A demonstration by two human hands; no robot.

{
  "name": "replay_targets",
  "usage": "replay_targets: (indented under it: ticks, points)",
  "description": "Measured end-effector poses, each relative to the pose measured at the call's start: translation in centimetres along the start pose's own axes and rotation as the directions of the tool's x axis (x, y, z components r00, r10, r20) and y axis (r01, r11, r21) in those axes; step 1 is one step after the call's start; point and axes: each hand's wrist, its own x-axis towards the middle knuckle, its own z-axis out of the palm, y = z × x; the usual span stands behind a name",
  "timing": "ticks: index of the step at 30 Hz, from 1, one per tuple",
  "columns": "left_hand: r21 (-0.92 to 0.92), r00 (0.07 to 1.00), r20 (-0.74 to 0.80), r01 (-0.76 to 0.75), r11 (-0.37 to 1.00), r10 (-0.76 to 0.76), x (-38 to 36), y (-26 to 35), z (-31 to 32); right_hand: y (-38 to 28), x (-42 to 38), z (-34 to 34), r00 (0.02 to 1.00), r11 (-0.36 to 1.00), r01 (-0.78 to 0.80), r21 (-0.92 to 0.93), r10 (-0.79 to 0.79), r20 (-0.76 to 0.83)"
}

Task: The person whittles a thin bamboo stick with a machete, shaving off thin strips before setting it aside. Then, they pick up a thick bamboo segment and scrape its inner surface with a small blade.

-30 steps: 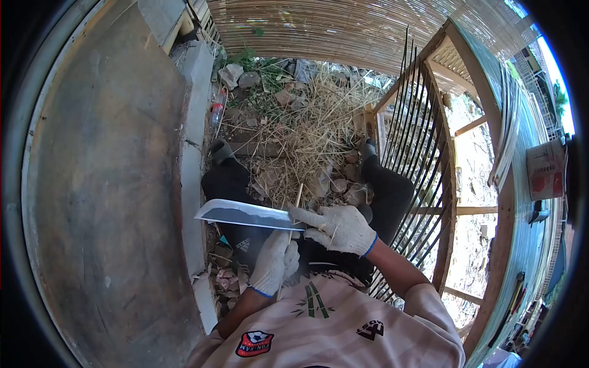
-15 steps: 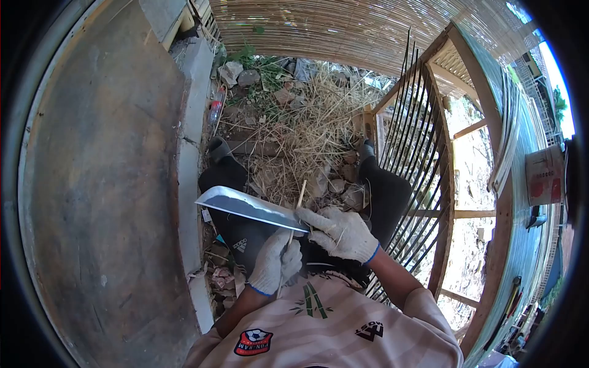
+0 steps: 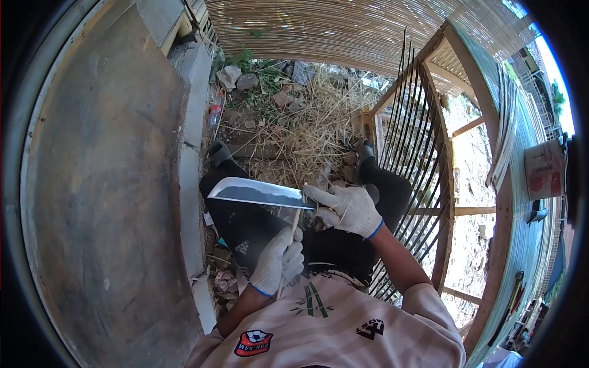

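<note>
Two gloved hands: right hand (image 3: 345,210) grips one knife (image 3: 257,192), left hand (image 3: 277,262) one stick (image 3: 292,233).

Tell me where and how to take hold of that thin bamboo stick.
Grip the bamboo stick at its lower end, coming from below, as the left hand does. It stands nearly upright, and the knife in the right hand crosses its upper end.

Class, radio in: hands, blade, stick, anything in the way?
Right hand grips knife. Left hand grips bamboo stick. Blade on stick. Nothing between them.
</note>
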Motion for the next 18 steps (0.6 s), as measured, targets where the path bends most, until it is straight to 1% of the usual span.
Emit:
replay_targets:
  ticks: [2,4,5,6,8,9,10,11,12,14,15,16,18]
  points:
    - [0.008,1.0,-0.006,0.004,1.0,-0.004,-0.6,-0.2,0.0,1.8,0.4,0.3,0.961,0.975,-0.207,0.085,0.219,-0.168]
    - [-0.001,1.0,-0.006,-0.015,1.0,0.015,-1.6,-0.5,-0.5,3.8,0.5,-0.2,0.87,0.888,-0.414,0.199,0.451,-0.201]
    - [-0.006,0.999,-0.003,-0.032,0.999,0.032,-1.7,-0.4,-0.8,4.0,0.0,-0.4,0.834,0.845,-0.424,0.325,0.505,-0.224]
    - [-0.01,0.999,-0.008,-0.038,0.999,0.037,-1.4,-0.2,-1.2,3.6,-0.3,-0.1,0.838,0.847,-0.419,0.326,0.499,-0.221]
    - [-0.123,0.994,0.086,-0.05,0.991,0.06,-0.3,-0.1,-1.9,2.7,-1.9,0.3,0.848,0.709,-0.398,0.582,0.526,-0.061]
    - [-0.109,0.991,0.12,-0.04,0.993,0.053,0.3,-0.2,-2.4,0.8,-2.0,-1.2,0.888,0.8,-0.394,0.453,0.459,-0.038]
    - [-0.105,0.991,0.13,-0.029,0.994,0.042,0.8,-0.1,-2.1,-0.6,-2.1,-1.3,0.927,0.835,-0.324,0.445,0.373,-0.025]
    - [-0.077,0.99,0.134,-0.029,0.997,0.039,1.1,0.1,-1.8,-1.5,-2.3,-0.5,0.961,0.871,-0.218,0.44,0.271,-0.06]
    - [-0.048,0.991,0.132,-0.031,0.998,0.037,1.2,0.1,-1.6,-2.5,-2.3,-0.1,0.983,0.929,-0.133,0.346,0.168,-0.073]
    - [-0.033,0.992,0.122,-0.016,0.999,0.02,1.6,-0.3,-2.6,-4.0,-2.0,-0.4,0.999,0.977,-0.032,0.212,0.027,0.028]
    - [-0.023,0.993,0.118,-0.011,1.0,0.014,1.5,-0.3,-2.7,-4.1,-2.0,-0.1,0.999,0.975,-0.032,0.221,0.027,0.025]
    - [-0.017,0.993,0.113,-0.014,1.0,0.016,1.2,-0.2,-2.7,-4.1,-1.7,0.4,1.0,0.979,0.0,0.205,-0.003,0.013]
    - [0.016,1.0,0.027,-0.01,1.0,0.009,1.0,0.0,-2.0,-3.8,-1.2,0.9,0.999,0.983,0.039,0.182,-0.039,-0.004]
